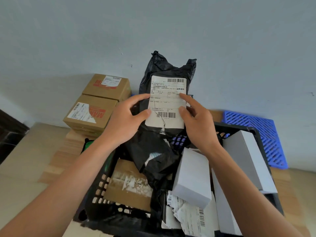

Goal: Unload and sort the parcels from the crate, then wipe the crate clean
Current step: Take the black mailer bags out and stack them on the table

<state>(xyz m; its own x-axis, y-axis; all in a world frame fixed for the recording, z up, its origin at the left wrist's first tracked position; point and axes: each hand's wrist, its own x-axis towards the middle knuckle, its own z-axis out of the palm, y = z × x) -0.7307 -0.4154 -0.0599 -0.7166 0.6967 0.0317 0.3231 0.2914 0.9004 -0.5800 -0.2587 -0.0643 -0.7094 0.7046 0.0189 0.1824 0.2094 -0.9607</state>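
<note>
Upright, the black parcel [168, 69] is pinched by both hands' grip.

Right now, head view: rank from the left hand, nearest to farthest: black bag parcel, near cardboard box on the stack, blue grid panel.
1. black bag parcel: held up in front, gripped by the left hand.
2. near cardboard box: just left of that hand, on the table.
3. blue grid panel: far right, beyond the right hand and the crate.

Left hand [125, 120] and right hand [198, 120] grip black bag parcel [166, 69] above black crate [99, 199]. Two brown boxes [95, 106] stacked left.
</note>
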